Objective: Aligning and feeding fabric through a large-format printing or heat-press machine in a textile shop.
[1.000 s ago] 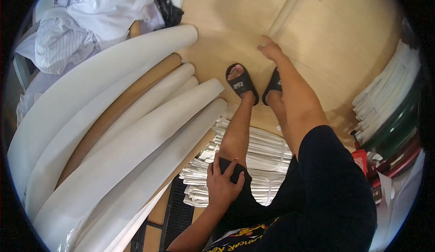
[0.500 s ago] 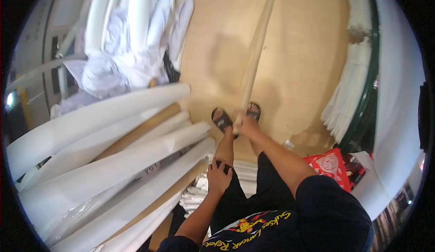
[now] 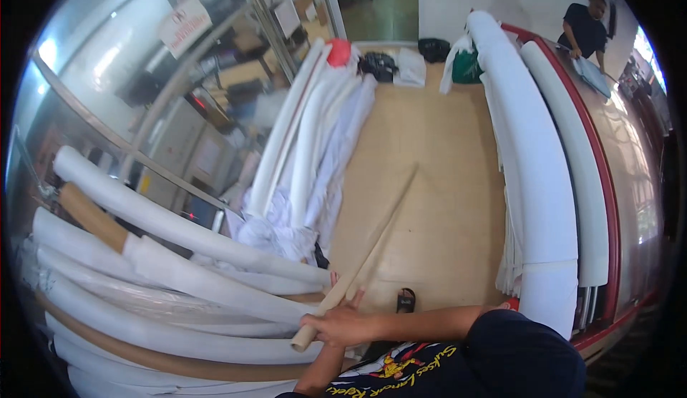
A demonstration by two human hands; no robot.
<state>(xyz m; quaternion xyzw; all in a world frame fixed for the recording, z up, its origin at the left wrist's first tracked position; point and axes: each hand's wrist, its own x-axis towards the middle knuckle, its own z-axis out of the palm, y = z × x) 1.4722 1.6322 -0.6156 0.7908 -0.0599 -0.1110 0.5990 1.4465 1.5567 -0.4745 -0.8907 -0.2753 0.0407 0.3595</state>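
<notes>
A long brown cardboard tube slants from my waist up and to the right, its far end over the floor. My right hand is wrapped round the tube just above its open near end. My left hand lies mostly hidden behind the right hand and the tube. Its fingertips show on both sides of the tube, so it seems to hold it from below. White rolls of material lie close to the left of my hands, one just beside the tube's near end.
More white rolls, partly wrapped, lie along the left by a glass partition. A long white roll lines the right, beside a red-edged table. Another person stands at the far right. Black bags sit at the back.
My view has tipped up. My left hand has left my knee and come to the tube. The tube's near end has risen from near my feet to my waist, with my right hand on it.
</notes>
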